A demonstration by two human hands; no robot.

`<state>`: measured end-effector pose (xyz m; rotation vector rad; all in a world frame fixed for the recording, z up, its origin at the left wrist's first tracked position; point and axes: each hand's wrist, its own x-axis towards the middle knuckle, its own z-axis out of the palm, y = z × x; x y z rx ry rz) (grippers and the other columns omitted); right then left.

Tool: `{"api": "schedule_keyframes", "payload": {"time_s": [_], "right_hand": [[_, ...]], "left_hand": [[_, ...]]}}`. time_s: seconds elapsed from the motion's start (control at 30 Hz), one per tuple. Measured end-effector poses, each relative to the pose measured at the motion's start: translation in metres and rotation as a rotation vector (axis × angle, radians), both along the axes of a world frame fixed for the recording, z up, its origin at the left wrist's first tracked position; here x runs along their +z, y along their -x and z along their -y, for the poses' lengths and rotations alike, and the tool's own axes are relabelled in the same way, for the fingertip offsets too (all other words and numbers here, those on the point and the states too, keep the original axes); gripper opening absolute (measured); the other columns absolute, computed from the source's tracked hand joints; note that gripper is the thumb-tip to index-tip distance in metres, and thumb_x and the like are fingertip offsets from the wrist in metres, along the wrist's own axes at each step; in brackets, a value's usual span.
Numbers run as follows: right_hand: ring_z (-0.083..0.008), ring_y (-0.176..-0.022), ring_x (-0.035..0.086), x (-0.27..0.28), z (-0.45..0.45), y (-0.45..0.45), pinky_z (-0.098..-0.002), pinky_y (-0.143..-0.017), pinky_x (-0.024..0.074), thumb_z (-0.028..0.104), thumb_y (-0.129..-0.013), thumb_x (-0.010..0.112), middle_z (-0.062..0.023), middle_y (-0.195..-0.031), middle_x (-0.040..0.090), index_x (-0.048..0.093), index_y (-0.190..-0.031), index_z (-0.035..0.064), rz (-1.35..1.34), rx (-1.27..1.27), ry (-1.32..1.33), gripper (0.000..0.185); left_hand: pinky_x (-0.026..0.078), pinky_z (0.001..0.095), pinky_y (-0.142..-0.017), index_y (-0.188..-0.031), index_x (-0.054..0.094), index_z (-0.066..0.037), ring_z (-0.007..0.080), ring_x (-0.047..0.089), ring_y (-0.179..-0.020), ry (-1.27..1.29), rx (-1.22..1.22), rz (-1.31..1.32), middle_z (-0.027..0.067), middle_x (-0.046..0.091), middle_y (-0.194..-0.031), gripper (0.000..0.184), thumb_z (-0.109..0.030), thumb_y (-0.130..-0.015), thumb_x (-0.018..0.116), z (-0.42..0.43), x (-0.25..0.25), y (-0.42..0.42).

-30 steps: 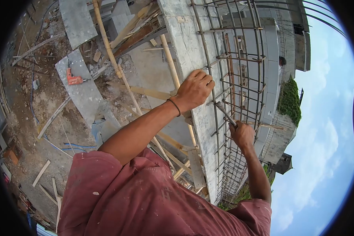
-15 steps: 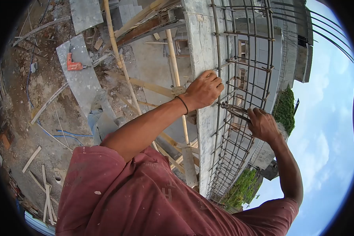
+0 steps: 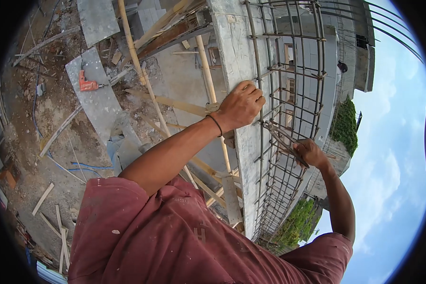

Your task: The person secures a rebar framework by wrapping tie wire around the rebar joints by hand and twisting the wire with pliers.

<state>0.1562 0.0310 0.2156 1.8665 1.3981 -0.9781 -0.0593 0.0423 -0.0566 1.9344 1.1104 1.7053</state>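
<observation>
My right hand (image 3: 308, 153) grips the handles of a pair of pincers (image 3: 283, 138). Their jaws are at a bar of the rebar cage (image 3: 302, 94), close to the face of a pale board (image 3: 241, 57). Just above the jaws, my left hand (image 3: 243, 105) rests against the board and the nearest upright bar with its fingers curled closed. Whatever lies between those fingers is hidden.
Bamboo poles (image 3: 205, 71) and timbers stand below on the left. A red drill (image 3: 87, 83) lies on a grey sheet (image 3: 87, 102) on the rubble-strewn ground. Rebar ends (image 3: 388, 31) jut out at upper right. Wood strips (image 3: 43, 199) lie at lower left.
My right hand has swung slightly downward, and the pincers slant more steeply with their jaws still at the bar. My left hand stays at the board. The view has shifted a little.
</observation>
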Motion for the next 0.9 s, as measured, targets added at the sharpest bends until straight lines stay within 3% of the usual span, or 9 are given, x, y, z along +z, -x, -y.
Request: {"api": "schedule_keyframes", "payload": {"time_s": [0.07,0.13,0.23,0.33,0.53,0.6,0.63,0.73,0.9], "right_hand": [[-0.0170,-0.044,0.063,-0.001,-0.005,0.000,-0.0326,-0.047,0.0496,0.035,-0.114,0.047,-0.0084,-0.054,0.063,0.063,-0.076,0.0015,0.138,0.226,-0.062,0.053],[-0.0183,-0.041,0.061,-0.014,0.023,-0.008,-0.0338,-0.046,0.0487,0.033,-0.113,0.047,-0.0078,-0.050,0.059,0.063,-0.074,0.0011,0.117,0.191,-0.148,0.053],[-0.0335,-0.053,0.063,-0.027,0.048,-0.029,-0.0486,-0.058,0.0468,0.023,-0.108,0.053,-0.0175,-0.057,0.058,0.062,-0.075,-0.0018,0.081,0.249,-0.377,0.042],[-0.0330,-0.052,0.062,-0.033,0.057,-0.042,-0.0474,-0.057,0.0459,0.027,-0.108,0.055,-0.0161,-0.056,0.058,0.063,-0.080,-0.0016,0.029,0.369,-0.402,0.041],[-0.0207,-0.053,0.062,-0.036,0.065,-0.040,-0.0399,-0.052,0.0435,0.040,-0.108,0.063,-0.0083,-0.055,0.058,0.062,-0.080,0.0020,-0.018,-0.033,-0.395,0.047],[-0.0213,-0.058,0.065,-0.034,0.059,-0.041,-0.0394,-0.054,0.0465,0.044,-0.100,0.073,-0.0098,-0.060,0.060,0.062,-0.078,0.0017,0.112,0.336,-0.324,0.048],[-0.0258,-0.060,0.066,-0.031,0.055,-0.037,-0.0416,-0.055,0.0483,0.041,-0.090,0.083,-0.0106,-0.063,0.062,0.064,-0.090,0.0016,0.150,0.444,-0.307,0.044],[-0.0310,-0.062,0.066,-0.028,0.052,-0.032,-0.0456,-0.057,0.0473,0.034,-0.084,0.086,-0.0112,-0.073,0.065,0.062,-0.105,0.0022,0.177,0.641,-0.473,0.045],[-0.0330,-0.073,0.065,-0.015,0.040,0.012,-0.0464,-0.067,0.0522,0.021,-0.091,0.072,-0.0131,-0.090,0.066,0.055,-0.140,-0.0023,0.520,1.161,-0.479,0.056]], "left_hand": [[0.049,0.0449,-0.106,-0.093,0.069,-0.003,0.0306,0.064,-0.099,0.020,-0.010,0.007,0.0104,0.068,-0.100,0.014,-0.004,-0.081,0.062,-0.001,-0.001,0.000],[0.049,0.0451,-0.107,-0.094,0.069,-0.003,0.0306,0.065,-0.100,0.012,-0.004,-0.004,0.0103,0.068,-0.101,0.014,-0.004,-0.081,0.062,-0.001,-0.002,0.000],[0.048,0.0457,-0.107,-0.095,0.069,-0.003,0.0307,0.065,-0.101,0.010,0.006,-0.014,0.0100,0.069,-0.102,0.016,-0.003,-0.081,0.062,-0.002,-0.001,0.000],[0.048,0.0462,-0.108,-0.097,0.070,-0.003,0.0307,0.065,-0.102,0.014,0.007,-0.028,0.0096,0.069,-0.103,0.018,-0.002,-0.081,0.062,-0.005,0.000,-0.001],[0.048,0.0466,-0.108,-0.098,0.070,-0.003,0.0308,0.065,-0.103,0.009,-0.003,-0.012,0.0094,0.069,-0.103,0.019,-0.003,-0.080,0.063,-0.001,0.001,0.000],[0.048,0.0466,-0.108,-0.098,0.070,-0.003,0.0309,0.065,-0.103,0.015,0.006,-0.012,0.0094,0.069,-0.103,0.019,-0.004,-0.080,0.063,0.001,0.000,0.000],[0.048,0.0468,-0.108,-0.098,0.070,-0.003,0.0311,0.065,-0.103,0.013,0.011,-0.025,0.0095,0.069,-0.103,0.019,-0.004,-0.080,0.063,0.000,0.000,0.000],[0.049,0.0469,-0.108,-0.097,0.070,-0.003,0.0315,0.065,-0.102,0.009,0.017,-0.031,0.0098,0.069,-0.103,0.019,-0.004,-0.080,0.063,-0.001,0.000,0.000],[0.049,0.0467,-0.108,-0.096,0.070,-0.003,0.0316,0.065,-0.102,0.003,0.019,-0.028,0.0102,0.069,-0.102,0.018,-0.004,-0.079,0.063,-0.001,0.000,0.000]]}}
